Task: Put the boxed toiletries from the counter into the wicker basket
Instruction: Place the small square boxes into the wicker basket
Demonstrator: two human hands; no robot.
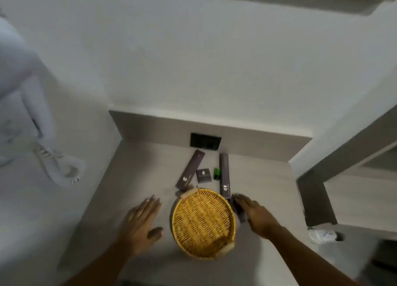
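A round yellow wicker basket (203,222) with two wooden handles sits on the grey counter, nothing inside it. Behind it lie two long dark boxes: one slanted at the left (190,169), one straight at the right (224,175). A small square dark box (203,175) lies between them. My left hand (140,223) hovers flat and open just left of the basket. My right hand (255,214) reaches along the basket's right side, fingers spread, over a dark blurred thing I cannot make out.
A small green bottle (217,173) stands beside the right long box. A black wall socket (205,141) sits in the backsplash behind. A white corded wall phone (43,135) hangs at the left. A grey frame (318,199) borders the counter (133,178) on the right.
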